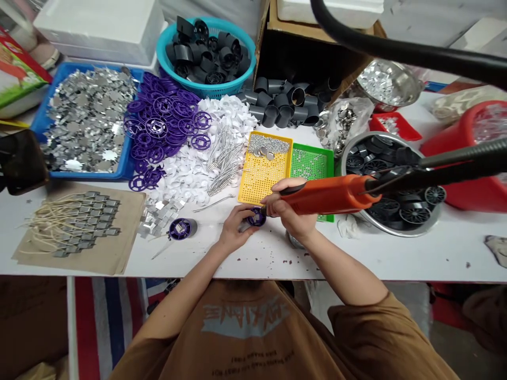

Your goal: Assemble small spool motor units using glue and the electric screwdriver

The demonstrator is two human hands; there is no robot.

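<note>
Basically, L hand (233, 228) is clenched round a small purple plastic disc (257, 216), and R hand (287, 211) firmly grasps an orange-handled soldering iron (325, 195), tip right at the disc's edge. Disc is held just above the white table (396, 258), close to a yellow perforated tray (261, 169) and a green perforated tray (311, 163). L of the hands sit another purple disc (182, 228) w/ metal inside, plus a blue tray (87, 176) of silver metal pieces; to the R, a steel bowl (380, 229) of black plastic wheels.
</note>
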